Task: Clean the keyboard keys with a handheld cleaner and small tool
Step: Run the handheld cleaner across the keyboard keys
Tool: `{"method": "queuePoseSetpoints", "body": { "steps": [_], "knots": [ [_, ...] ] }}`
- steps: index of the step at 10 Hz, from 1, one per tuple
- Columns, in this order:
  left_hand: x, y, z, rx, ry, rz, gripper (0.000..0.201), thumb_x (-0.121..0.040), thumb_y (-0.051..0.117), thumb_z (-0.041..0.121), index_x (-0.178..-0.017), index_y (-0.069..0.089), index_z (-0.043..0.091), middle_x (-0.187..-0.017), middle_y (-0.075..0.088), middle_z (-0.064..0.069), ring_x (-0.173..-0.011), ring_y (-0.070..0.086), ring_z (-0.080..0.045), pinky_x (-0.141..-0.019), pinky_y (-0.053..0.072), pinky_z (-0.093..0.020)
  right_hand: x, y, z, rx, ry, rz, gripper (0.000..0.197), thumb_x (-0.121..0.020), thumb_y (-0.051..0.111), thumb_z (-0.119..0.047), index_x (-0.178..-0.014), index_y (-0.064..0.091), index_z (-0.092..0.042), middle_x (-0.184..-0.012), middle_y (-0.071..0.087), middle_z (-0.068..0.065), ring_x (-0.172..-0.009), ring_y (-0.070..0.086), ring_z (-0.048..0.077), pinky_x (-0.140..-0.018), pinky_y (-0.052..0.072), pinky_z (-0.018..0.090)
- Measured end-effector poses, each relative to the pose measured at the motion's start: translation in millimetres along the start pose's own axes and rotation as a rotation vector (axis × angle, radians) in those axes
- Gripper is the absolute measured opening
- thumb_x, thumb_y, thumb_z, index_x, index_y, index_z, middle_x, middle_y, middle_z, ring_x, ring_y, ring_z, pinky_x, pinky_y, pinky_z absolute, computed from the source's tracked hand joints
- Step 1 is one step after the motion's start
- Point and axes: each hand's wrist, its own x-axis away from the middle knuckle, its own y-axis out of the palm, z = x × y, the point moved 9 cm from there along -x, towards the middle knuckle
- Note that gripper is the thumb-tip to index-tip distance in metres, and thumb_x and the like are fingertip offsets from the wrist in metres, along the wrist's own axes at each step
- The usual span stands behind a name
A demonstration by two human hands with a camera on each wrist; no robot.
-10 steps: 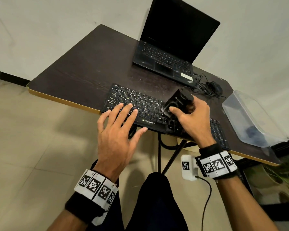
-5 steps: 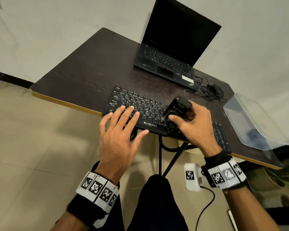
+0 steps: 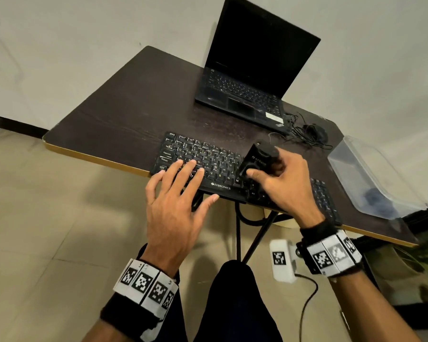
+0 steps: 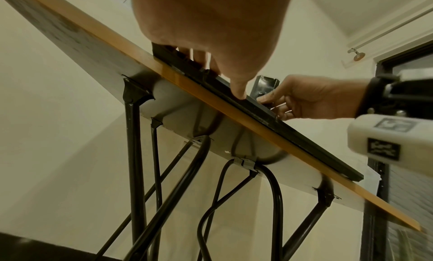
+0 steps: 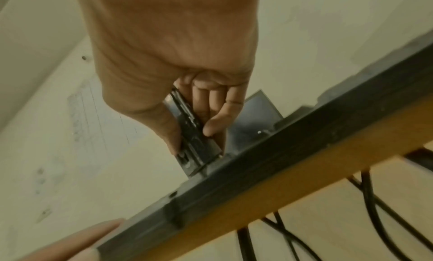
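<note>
A black keyboard (image 3: 208, 159) lies along the near edge of the dark table (image 3: 124, 114). My left hand (image 3: 176, 193) lies flat on its left half, fingers straight on the keys and thumb at the front edge (image 4: 239, 92). My right hand (image 3: 282, 183) grips a black handheld cleaner (image 3: 257, 160), which stands tilted with its lower end on the keys near the middle of the keyboard. In the right wrist view my thumb and fingers wrap the cleaner (image 5: 194, 135) just above the keyboard's front edge (image 5: 257, 176). No small tool shows.
An open black laptop (image 3: 252, 77) stands at the back of the table. A mouse with tangled cable (image 3: 311, 134) lies to its right. A clear plastic box (image 3: 371, 178) sits at the table's right end. Black folding legs (image 4: 133, 154) run under the table.
The head camera has shifted a little, so the table sits lower in view. The right hand with the cleaner stays near the keyboard's middle, and the left hand stays flat on the keys.
</note>
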Motion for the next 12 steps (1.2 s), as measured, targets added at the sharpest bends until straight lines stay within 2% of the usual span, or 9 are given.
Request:
{"method": "queuePoseSetpoints", "body": {
  "steps": [2, 3, 4, 5, 6, 8, 9, 10, 12],
  "knots": [
    [0, 0, 1, 0.011, 0.002, 0.004, 0.053, -0.100, 0.062, 0.054, -0.138, 0.067, 0.018, -0.152, 0.058, 0.001, -0.147, 0.047, -0.021, -0.122, 0.029, -0.048, -10, -13, 15, -0.022, 0.056, 0.094, 0.025, -0.082, 0.091, -0.018, -0.096, 0.074, -0.030, -0.087, 0.076, -0.019, -0.079, 0.072, -0.005, -0.079, 0.063, 0.029],
    [0, 0, 1, 0.006, 0.001, 0.007, 0.053, -0.100, 0.062, 0.054, -0.139, 0.067, 0.018, -0.152, 0.058, 0.001, -0.148, 0.046, -0.021, -0.121, 0.030, -0.048, -6, 1, 3, -0.066, -0.019, -0.019, 0.029, -0.079, 0.092, -0.013, -0.089, 0.074, -0.035, -0.083, 0.078, -0.014, -0.079, 0.075, 0.004, -0.077, 0.061, 0.026],
    [0, 0, 1, 0.003, 0.005, 0.007, 0.053, -0.101, 0.061, 0.054, -0.138, 0.067, 0.018, -0.152, 0.058, 0.001, -0.147, 0.047, -0.021, -0.121, 0.030, -0.048, -10, 4, 2, -0.078, -0.019, -0.073, 0.026, -0.080, 0.092, -0.013, -0.095, 0.076, -0.027, -0.087, 0.080, -0.009, -0.079, 0.076, 0.008, -0.073, 0.060, 0.023],
    [1, 0, 1, 0.001, 0.007, 0.005, 0.053, -0.101, 0.060, 0.054, -0.139, 0.067, 0.018, -0.152, 0.058, 0.001, -0.147, 0.047, -0.022, -0.121, 0.030, -0.049, -23, -10, 20, -0.150, 0.101, -0.040, 0.023, -0.079, 0.091, -0.015, -0.096, 0.075, -0.012, -0.085, 0.080, 0.003, -0.072, 0.075, 0.016, -0.073, 0.060, 0.038],
    [0, 1, 1, 0.010, 0.002, 0.010, 0.053, -0.101, 0.061, 0.054, -0.138, 0.068, 0.017, -0.152, 0.059, 0.000, -0.147, 0.047, -0.021, -0.121, 0.031, -0.050, -23, -9, 16, -0.156, 0.103, -0.154, 0.029, -0.076, 0.094, -0.016, -0.096, 0.074, -0.009, -0.084, 0.080, 0.010, -0.075, 0.078, 0.031, -0.074, 0.063, 0.047],
    [0, 1, 1, 0.003, -0.003, 0.003, 0.054, -0.100, 0.060, 0.055, -0.139, 0.067, 0.018, -0.152, 0.059, 0.000, -0.147, 0.047, -0.021, -0.122, 0.028, -0.048, -34, -12, 12, -0.157, 0.152, -0.295, 0.033, -0.075, 0.092, -0.001, -0.100, 0.071, 0.005, -0.086, 0.080, 0.015, -0.073, 0.079, 0.027, -0.062, 0.061, 0.028],
    [0, 1, 1, 0.005, 0.001, 0.001, 0.053, -0.100, 0.061, 0.054, -0.138, 0.067, 0.018, -0.152, 0.059, 0.000, -0.147, 0.047, -0.021, -0.122, 0.029, -0.048, -38, -9, 14, -0.178, 0.184, -0.305, 0.037, -0.075, 0.091, -0.001, -0.104, 0.070, 0.007, -0.094, 0.080, 0.019, -0.087, 0.079, 0.039, -0.074, 0.067, 0.035],
    [0, 2, 0, 0.008, -0.008, -0.011, 0.054, -0.101, 0.060, 0.055, -0.139, 0.067, 0.018, -0.152, 0.058, 0.000, -0.148, 0.046, -0.021, -0.122, 0.029, -0.048, -37, -5, 13, -0.156, 0.194, -0.339, 0.034, -0.079, 0.090, -0.005, -0.106, 0.070, 0.004, -0.099, 0.081, 0.016, -0.094, 0.079, 0.037, -0.093, 0.064, 0.052],
    [-1, 3, -1, 0.018, -0.012, -0.014, 0.054, -0.101, 0.059, 0.056, -0.139, 0.067, 0.018, -0.152, 0.058, 0.001, -0.147, 0.046, -0.021, -0.122, 0.028, -0.047, -41, -6, 4, -0.041, 0.135, -0.390, 0.027, -0.082, 0.087, -0.005, -0.103, 0.070, -0.004, -0.097, 0.080, 0.009, -0.092, 0.078, 0.028, -0.098, 0.059, 0.056]
  ]
}}
